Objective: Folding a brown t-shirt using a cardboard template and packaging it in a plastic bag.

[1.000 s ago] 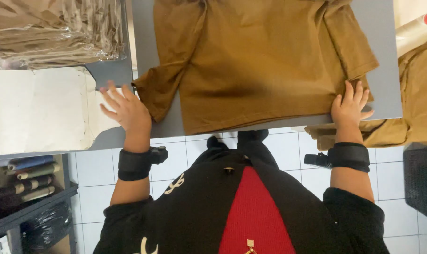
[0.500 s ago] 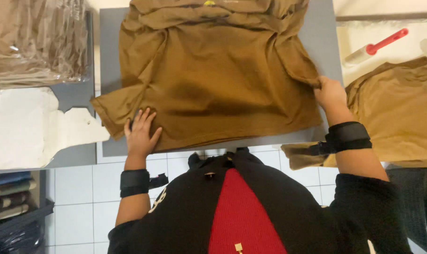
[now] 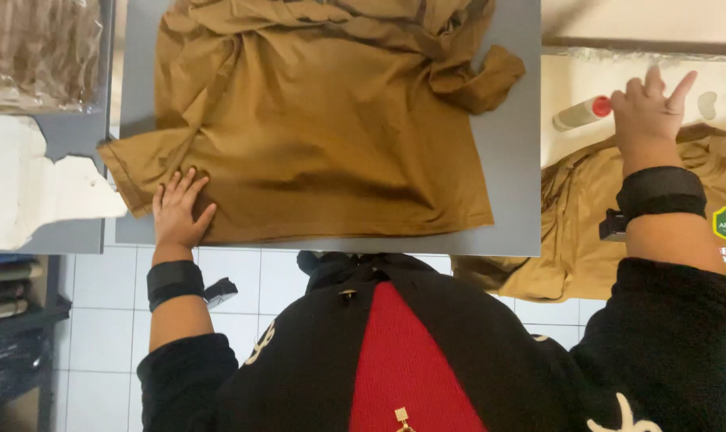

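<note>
From the head camera, looking straight down, a mustard-brown cotton T-shirt (image 3: 323,120) lies spread on a flat grey board (image 3: 511,200) that fills the middle of the view. Its hem runs along the board's near edge at about 6 o'clock, one sleeve sticks out at 9 o'clock past the board's left side, and the upper part at 12 o'clock is bunched into folds, with the other sleeve crumpled toward 2 o'clock.

The left hand (image 3: 179,210) rests palm down on the lower left corner of the shirt, at about 8 o'clock from the shirt's middle. Its fingers are spread and lie flat on the cloth; it presses and grips nothing. A black wrist strap (image 3: 174,282) circles the forearm just behind it.

The right hand (image 3: 649,116) is well apart from the left, off the board at 3 o'clock. It is open, fingers splayed and slightly lifted, and clamped on nothing. Its fingers reach the red cap of a white roller-like tool (image 3: 580,112) lying on a white sheet (image 3: 571,76); whether they actually touch the cap cannot be told. A black band (image 3: 660,192) sits on this wrist too.

Under the right forearm, at 4 o'clock, lies a pile of more mustard-brown garments (image 3: 571,232). At 10 o'clock a stack of folded garments in clear plastic bags (image 3: 35,52) sits beside the board, with torn white paper (image 3: 27,184) below it at 9 o'clock.
</note>
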